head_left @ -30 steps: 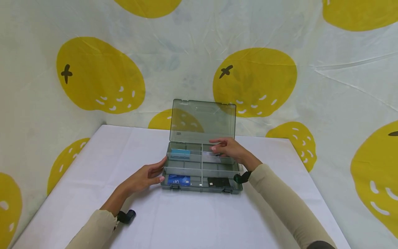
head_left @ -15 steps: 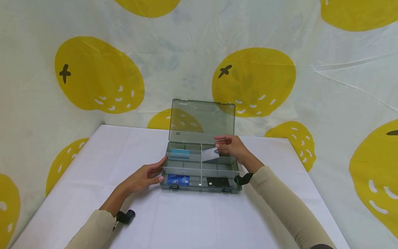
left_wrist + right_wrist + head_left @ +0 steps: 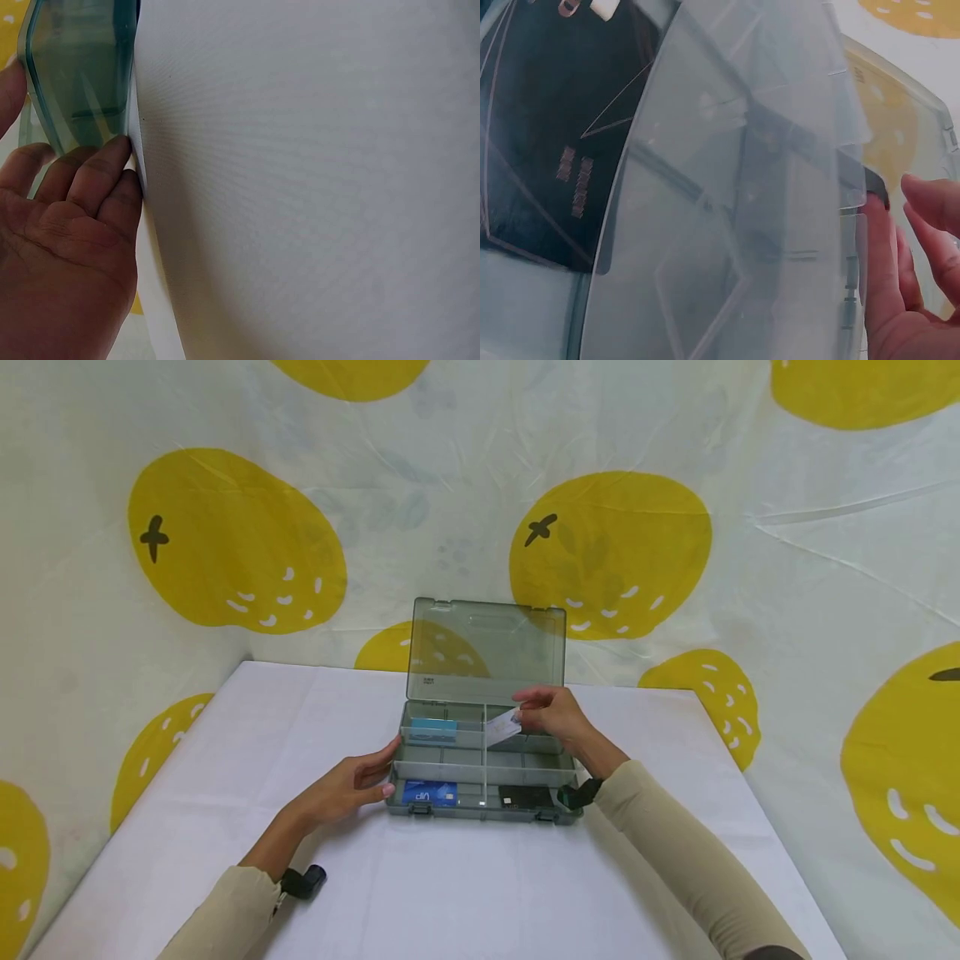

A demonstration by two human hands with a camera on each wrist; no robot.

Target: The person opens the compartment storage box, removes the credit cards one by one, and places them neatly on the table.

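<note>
A smoky see-through compartment box [image 3: 446, 774] stands on the table with its lid [image 3: 487, 652] raised. In the head view my right hand [image 3: 558, 718] pinches a white card [image 3: 502, 727] by one corner, tilted over the back right compartment. In the right wrist view, the divider walls partly cover that card; the fingers [image 3: 885, 262] show at the right. My left hand [image 3: 341, 789] rests against the box's left end, thumb near the front corner. The left wrist view shows its fingertips [image 3: 116, 150] touching the side wall.
A light blue card [image 3: 433, 730] lies in the back left compartment. A blue card [image 3: 430, 793] lies front left and a black card [image 3: 525, 797] front right. White cloth covers the table [image 3: 450, 893]; a fruit-patterned curtain [image 3: 435, 543] hangs behind.
The white card, low in the back right compartment a second ago, has been lifted and tilted by my right hand. My left hand stays at the box's left end.
</note>
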